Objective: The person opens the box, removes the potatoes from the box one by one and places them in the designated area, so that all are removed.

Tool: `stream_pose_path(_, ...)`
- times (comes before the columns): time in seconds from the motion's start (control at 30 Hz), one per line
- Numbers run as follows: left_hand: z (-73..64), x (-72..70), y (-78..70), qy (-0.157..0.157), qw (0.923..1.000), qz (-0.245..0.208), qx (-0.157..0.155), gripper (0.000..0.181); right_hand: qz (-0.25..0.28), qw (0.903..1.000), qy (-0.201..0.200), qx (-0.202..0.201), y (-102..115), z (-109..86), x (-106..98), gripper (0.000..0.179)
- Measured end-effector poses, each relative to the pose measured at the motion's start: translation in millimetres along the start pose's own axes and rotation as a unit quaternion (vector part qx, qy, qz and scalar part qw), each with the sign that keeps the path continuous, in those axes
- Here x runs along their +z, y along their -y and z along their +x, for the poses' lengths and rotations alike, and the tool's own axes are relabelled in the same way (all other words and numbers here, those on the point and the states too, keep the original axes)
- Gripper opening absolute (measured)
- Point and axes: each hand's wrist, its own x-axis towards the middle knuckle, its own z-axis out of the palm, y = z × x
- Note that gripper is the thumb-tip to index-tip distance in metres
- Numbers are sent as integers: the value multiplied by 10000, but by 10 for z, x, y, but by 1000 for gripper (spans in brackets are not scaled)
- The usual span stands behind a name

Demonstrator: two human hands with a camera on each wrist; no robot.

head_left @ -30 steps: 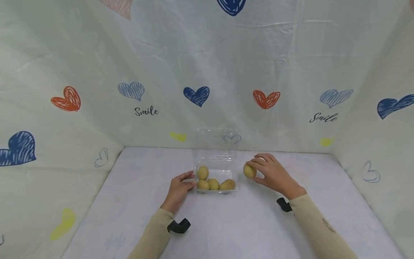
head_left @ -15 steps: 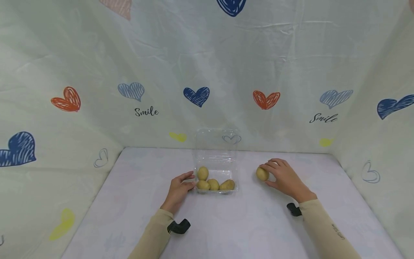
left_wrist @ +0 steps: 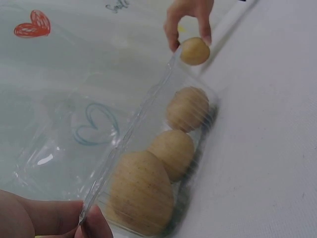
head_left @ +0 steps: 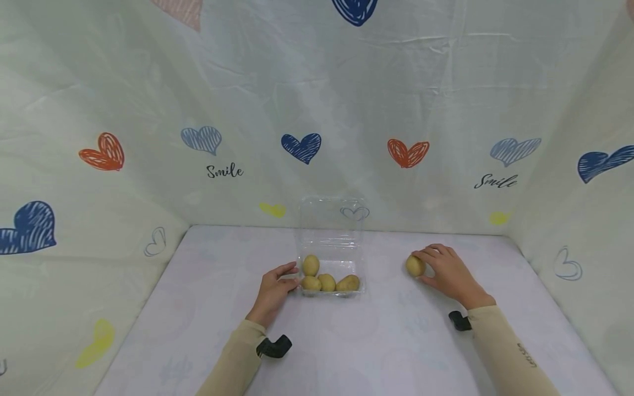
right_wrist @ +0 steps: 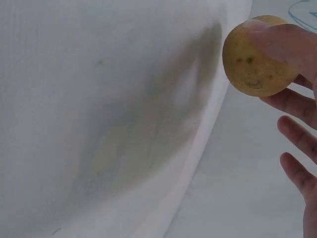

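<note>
A clear plastic clamshell box [head_left: 346,265] stands on the table with its lid [head_left: 332,220] raised at the back. Several potatoes [head_left: 327,282] lie inside, along the front and the left side. My left hand [head_left: 273,289] is at the box's left edge; in the left wrist view its thumb and fingers pinch the rim [left_wrist: 94,191]. To the right of the box, my right hand [head_left: 448,275] holds another potato [head_left: 415,265] between thumb and fingers. The right wrist view shows this potato [right_wrist: 257,59] with dark spots, held above the table, its shadow below.
The white table [head_left: 376,341] ends at a hanging sheet [head_left: 346,99] printed with hearts and words, which also rises at both sides. Black straps [head_left: 274,346] sit at both wrists, over beige sleeves [head_left: 233,357].
My right hand has moved to the right with the potato, away from the box, and slightly toward me. The left hand, the box and the potatoes in it have stayed put.
</note>
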Motion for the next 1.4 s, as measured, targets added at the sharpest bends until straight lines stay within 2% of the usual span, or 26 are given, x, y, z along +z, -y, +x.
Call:
stream_pose_path(0.23, -1, 7, 1, -29, 10000, -22, -85, 48, -6, 9996, 181, 206, -31, -16, -19, 59)
stream_pose_path(0.8, 2, 13, -28, 67, 10000, 16, 43, 48, 8, 9983, 377, 444, -43, 8, -19, 59)
stream_pose_path(1.4, -18, -12, 9, 22, 10000, 35, 45, 49, 75, 9976, 502, 461, 37, 37, 2, 60)
